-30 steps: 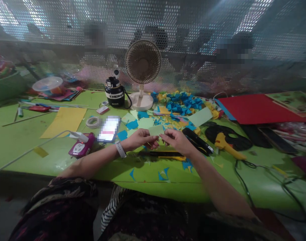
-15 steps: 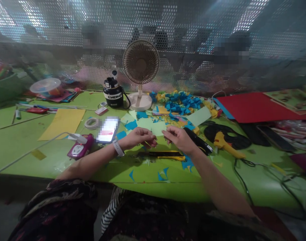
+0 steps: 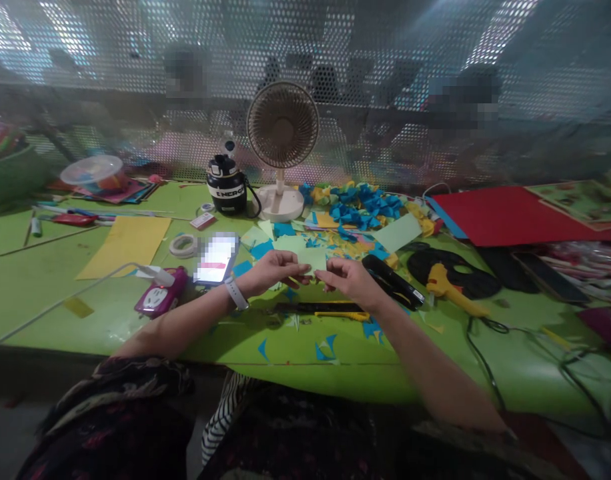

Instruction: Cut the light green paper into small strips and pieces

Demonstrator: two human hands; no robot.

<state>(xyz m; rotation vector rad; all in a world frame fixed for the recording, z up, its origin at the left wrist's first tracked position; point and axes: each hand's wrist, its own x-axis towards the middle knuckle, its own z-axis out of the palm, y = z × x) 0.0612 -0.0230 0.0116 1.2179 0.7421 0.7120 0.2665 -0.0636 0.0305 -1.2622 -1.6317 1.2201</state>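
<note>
As catalogued from left to right, the green worktable [image 3: 35, 313] carries the following. Item 1: a green basin [image 3: 15, 177], its colourful contents too blurred to name. Item 2: a lidded clear plastic tub [image 3: 91, 171], something orange inside, resting on a stack of printed sheets. Item 3: a yellow card sheet [image 3: 125, 247]. Item 4: a pink power socket [image 3: 158, 300], then a roll of tape [image 3: 183, 245] and a phone [image 3: 216, 259] with a blurred screen. Item 5: the left hand [image 3: 273, 273], a white band at its wrist, and the right hand [image 3: 353, 280]. Spread apart 0.5 s ago, both have closed in again and now pinch a pale green paper slip [image 3: 313, 260] between their fingertips, holding it just above the paper scraps. Below them lies a yellow-and-black utility knife [image 3: 320, 308]. Item 6: a heap of blue and yellow paper pieces [image 3: 365, 207], behind the hands. Item 7: a black cylindrical case [image 3: 393, 281], nearest the right hand. Item 8: a yellow hot glue gun [image 3: 448, 283]. Item 9: a red card sheet [image 3: 510, 213].
</note>
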